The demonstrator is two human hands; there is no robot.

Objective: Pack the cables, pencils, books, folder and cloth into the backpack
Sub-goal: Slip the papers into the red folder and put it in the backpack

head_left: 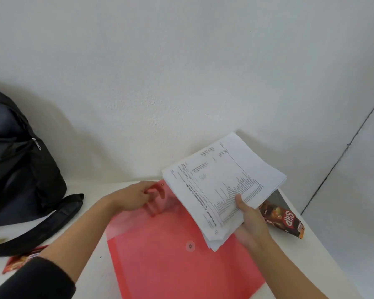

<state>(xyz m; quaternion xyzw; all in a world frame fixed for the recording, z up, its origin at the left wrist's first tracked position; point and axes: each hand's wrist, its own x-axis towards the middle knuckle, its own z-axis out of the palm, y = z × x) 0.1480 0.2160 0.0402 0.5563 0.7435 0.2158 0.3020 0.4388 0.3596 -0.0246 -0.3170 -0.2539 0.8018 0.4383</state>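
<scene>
**Head view.** One red folder [160,262] lies flat on the white table [302,255], reaching from the centre of the picture to 6 o'clock, with its flap [130,223] open toward 12 o'clock. The left hand [136,198] pinches the flap's far edge, thumb on top and fingers showing through the translucent plastic. The right hand [252,223], at 3 o'clock of the folder, grips one stack of printed sheets [222,180] by its near edge with the thumb on top. The stack is held tilted over the folder's far right corner and hides that part of the folder.

Two snap studs show: the flap stud [162,184] beside the left fingertips and the body stud [190,246] near the stack's lower corner.

One black backpack [15,169] stands at 9 o'clock against the wall [181,61], well apart from the folder. Its one visible strap [52,221] trails across the table toward the left forearm.

There are two snack packets. The brown snack packet [283,219] at 3 o'clock is partly hidden behind the right hand. The red snack packet [20,262] at 8 o'clock lies just beside the strap, partly hidden by the left forearm.
</scene>
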